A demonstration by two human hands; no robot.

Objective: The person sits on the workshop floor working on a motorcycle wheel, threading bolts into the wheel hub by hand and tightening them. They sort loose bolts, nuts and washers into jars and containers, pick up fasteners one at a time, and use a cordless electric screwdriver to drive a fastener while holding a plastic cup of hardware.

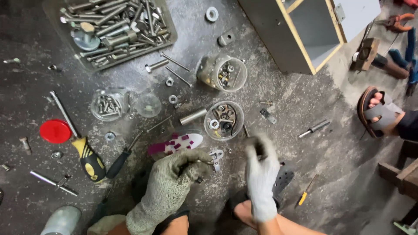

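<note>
Both gloved hands work low over the floor: the left hand [180, 172] is curled shut around a small metal clip [215, 157], just below the round tub [224, 120] of washers; the right hand [260, 167], blurred, pinches something I cannot make out.

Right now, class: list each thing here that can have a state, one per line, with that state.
left hand: gloved, closed on a small metal part.
right hand: gloved, blurred, grip unclear.
grey cabinet: door open.
two clear tubs: lidless, holding hardware.
tray: full of bolts.
red lid: lying off any container.
yellow-handled screwdriver: lying flat.
</note>
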